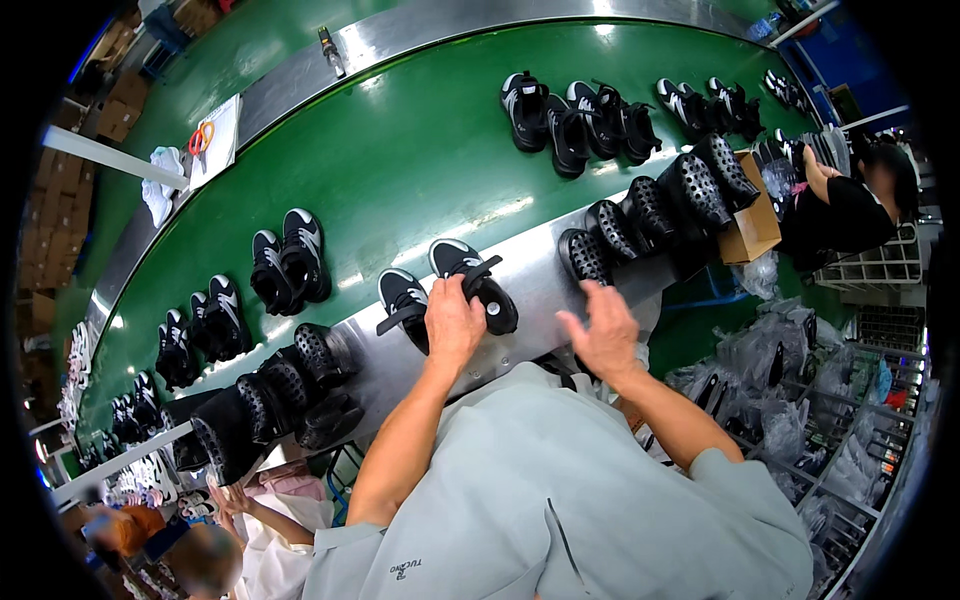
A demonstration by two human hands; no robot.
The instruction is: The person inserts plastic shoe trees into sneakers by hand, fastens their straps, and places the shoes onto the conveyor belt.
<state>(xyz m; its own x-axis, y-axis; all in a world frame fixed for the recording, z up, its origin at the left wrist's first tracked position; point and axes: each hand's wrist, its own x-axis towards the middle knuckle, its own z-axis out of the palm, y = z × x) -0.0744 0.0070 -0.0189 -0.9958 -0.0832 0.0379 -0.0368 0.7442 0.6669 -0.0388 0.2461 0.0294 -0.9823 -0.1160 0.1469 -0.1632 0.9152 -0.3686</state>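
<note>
Two black sneakers with white-grey trim stand side by side before me at the near edge of the green belt. My left hand (455, 325) is between them, its fingers curled on the side of the right sneaker (497, 303); its fingertips are partly hidden. The left sneaker (402, 296) rests beside that hand, its strap sticking out to the left. The right sneaker's strap is lifted open across its top. My right hand (606, 338) hangs over the metal edge, thumb spread, nothing in it. Its fingertips are just below a black form with round dots (584, 256).
More dotted black forms (650, 212) line the metal ledge at right, others (262, 402) at left. Sneaker pairs (290, 258) sit along the green belt (420, 160). Orange scissors (201, 138) lie at the far left. Co-workers are on both sides; a wire rack with plastic bags (780, 430) stands right.
</note>
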